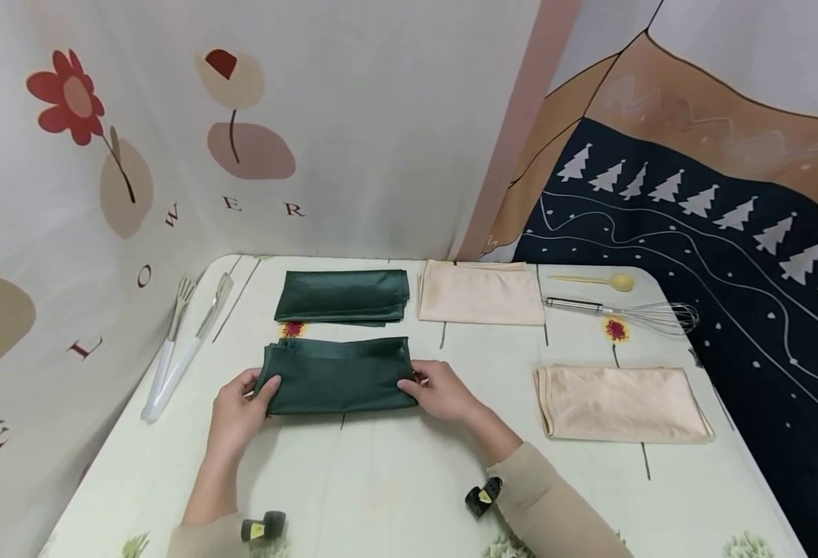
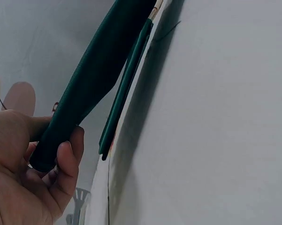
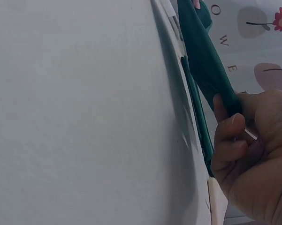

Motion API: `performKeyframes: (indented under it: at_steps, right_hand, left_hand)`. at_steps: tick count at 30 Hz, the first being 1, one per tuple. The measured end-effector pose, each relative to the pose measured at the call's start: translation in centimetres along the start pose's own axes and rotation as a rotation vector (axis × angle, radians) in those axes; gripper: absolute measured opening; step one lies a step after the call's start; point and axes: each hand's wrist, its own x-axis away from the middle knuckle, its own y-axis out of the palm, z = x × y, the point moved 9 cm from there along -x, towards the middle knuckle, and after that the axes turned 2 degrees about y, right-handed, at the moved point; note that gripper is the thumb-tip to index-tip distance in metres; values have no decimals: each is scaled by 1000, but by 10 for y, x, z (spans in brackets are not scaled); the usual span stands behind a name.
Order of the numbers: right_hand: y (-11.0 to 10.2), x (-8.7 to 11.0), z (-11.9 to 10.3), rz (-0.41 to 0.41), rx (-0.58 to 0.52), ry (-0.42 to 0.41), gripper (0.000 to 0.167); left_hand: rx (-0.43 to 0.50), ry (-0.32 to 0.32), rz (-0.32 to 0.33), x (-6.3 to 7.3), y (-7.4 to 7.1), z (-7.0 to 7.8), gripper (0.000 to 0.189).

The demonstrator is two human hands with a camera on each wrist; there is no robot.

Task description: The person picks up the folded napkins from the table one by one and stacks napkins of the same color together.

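Note:
A folded dark green satin cloth [image 1: 339, 380] is stretched between both hands in the head view. At its left end my left hand [image 1: 238, 403] pinches it between thumb and fingers. The right hand [image 1: 442, 390] grips the opposite end, thumb on the near face. In the left wrist view the held cloth [image 2: 80, 84] is raised clear of the table, with its end between thumb and curled fingers of the left hand [image 2: 42, 173]. The right wrist view shows the right hand [image 3: 253, 150] pinching the other end. Behind it lies a second folded green cloth [image 1: 342, 296].
Two folded beige cloths lie to the right, one far [image 1: 480, 294] and one nearer [image 1: 625, 404]. A whisk [image 1: 625, 310] and a yellow spoon [image 1: 593, 280] rest at the back right. Tongs [image 1: 182, 353] lie along the left edge. Printed curtains [image 1: 381, 139] stand behind the table [image 1: 381, 480].

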Motion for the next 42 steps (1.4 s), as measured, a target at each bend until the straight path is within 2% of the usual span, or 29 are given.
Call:
performKeyframes:
  at_steps: [5, 7, 12, 15, 26, 35, 42]
  right_hand:
    - [-10, -7, 5, 12, -74, 33, 7]
    - [-13, -10, 7, 13, -77, 40, 13]
    - [-22, -18, 6, 25, -61, 22, 21]
    - [-25, -24, 4, 35, -61, 13, 20]
    - [-40, -45, 0, 55, -29, 12, 28]
    - [-51, -62, -2, 67, -32, 15, 27]
    - [-56, -75, 2, 100, -35, 31, 19]
  left_hand:
    - [-4, 50, 14, -10, -1, 14, 38]
    - [-4, 58, 8, -14, 1, 18, 37]
    - [13, 61, -14, -23, 4, 24, 37]
    - [18, 66, -13, -29, 4, 27, 37]
    - [81, 30, -23, -48, 3, 32, 37]
    - [82, 20, -17, -64, 1, 42, 38]
    - [116, 53, -11, -79, 2, 47, 39]
